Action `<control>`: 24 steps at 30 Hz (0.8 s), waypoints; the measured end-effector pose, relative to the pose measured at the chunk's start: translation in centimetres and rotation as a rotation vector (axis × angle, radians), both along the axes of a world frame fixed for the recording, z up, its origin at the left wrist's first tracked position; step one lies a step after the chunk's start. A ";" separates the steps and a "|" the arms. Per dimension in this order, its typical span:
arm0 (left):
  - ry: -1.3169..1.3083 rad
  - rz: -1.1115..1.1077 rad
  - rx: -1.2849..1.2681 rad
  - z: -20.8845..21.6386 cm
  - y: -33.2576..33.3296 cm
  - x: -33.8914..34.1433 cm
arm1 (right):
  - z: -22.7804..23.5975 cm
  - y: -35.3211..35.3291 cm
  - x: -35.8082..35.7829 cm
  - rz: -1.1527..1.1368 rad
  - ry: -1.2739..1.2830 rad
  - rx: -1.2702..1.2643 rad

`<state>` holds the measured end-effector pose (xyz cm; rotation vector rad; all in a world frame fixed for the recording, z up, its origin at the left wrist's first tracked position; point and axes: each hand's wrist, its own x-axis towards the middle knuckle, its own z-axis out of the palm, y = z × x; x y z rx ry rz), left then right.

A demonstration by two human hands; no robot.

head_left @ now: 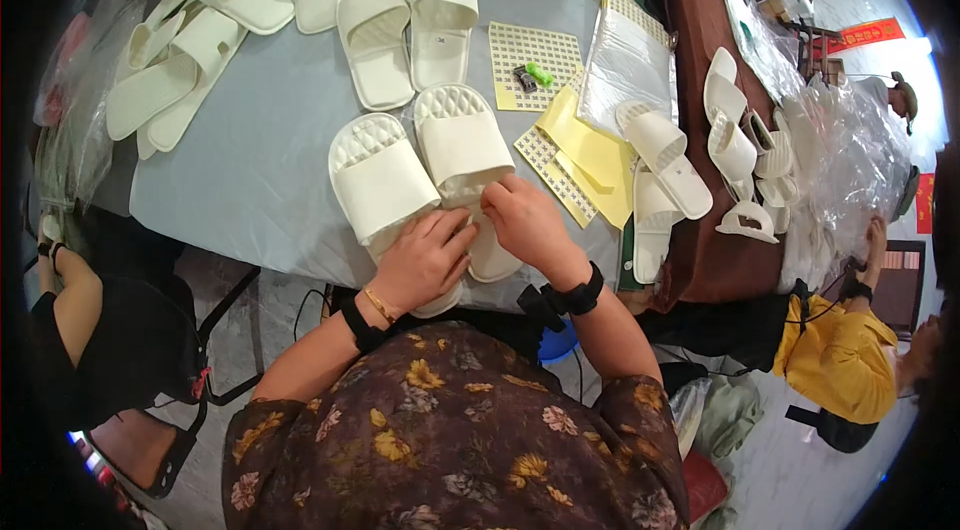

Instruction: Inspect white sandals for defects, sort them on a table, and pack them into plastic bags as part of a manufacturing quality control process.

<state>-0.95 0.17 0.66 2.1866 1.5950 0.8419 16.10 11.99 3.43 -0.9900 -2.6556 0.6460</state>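
At the near edge of a grey-covered worktop (270,145), a person's left hand (420,258) bends its fingers, close together, over an off-white left slipper (388,192) with a smooth, broad strap. The right hand (532,228) curls its fingers at the strap edge of the matching off-white right slipper (463,152); whether either hand grips anything cannot be told. Raised diamond quilting textures both rounded toe ends. Beyond, to the right, lies a flat yellow paper sheet (508,48) with rows of small marks.
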 end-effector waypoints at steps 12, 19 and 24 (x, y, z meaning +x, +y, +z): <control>0.003 0.019 0.062 -0.1 0.2 0.1 | -1.4 0.7 0.2 -0.094 0.107 -0.150; 0.025 0.015 0.070 -0.2 -0.3 0.2 | -2.2 -0.8 0.1 -0.186 0.080 -0.113; 0.016 0.018 0.066 0.0 -0.1 0.3 | -2.1 -0.7 0.2 -0.308 0.224 -0.282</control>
